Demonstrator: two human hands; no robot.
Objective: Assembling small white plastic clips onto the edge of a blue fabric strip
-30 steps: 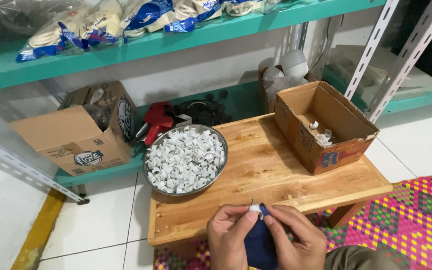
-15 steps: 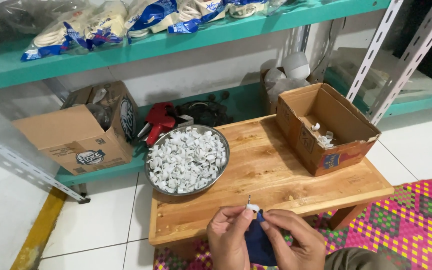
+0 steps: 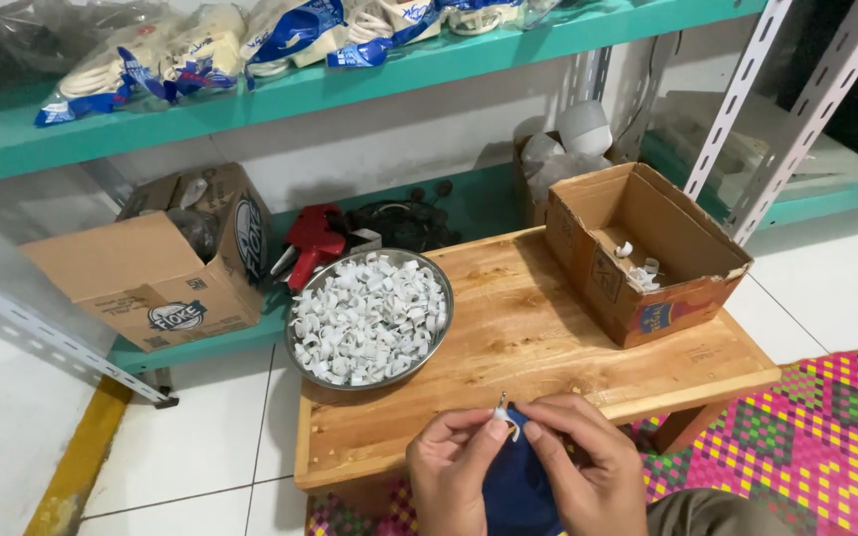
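At the worktop's (image 3: 548,337) near edge, the left hand (image 3: 454,476) and right hand (image 3: 588,471) had their fingers pinched together on a small white clip (image 3: 508,422) with a nail. A metal bowl (image 3: 300,367) of white clips sat at 11 o'clock from the hands, an open cardboard box (image 3: 682,288) at 1 o'clock, neither blocking them.
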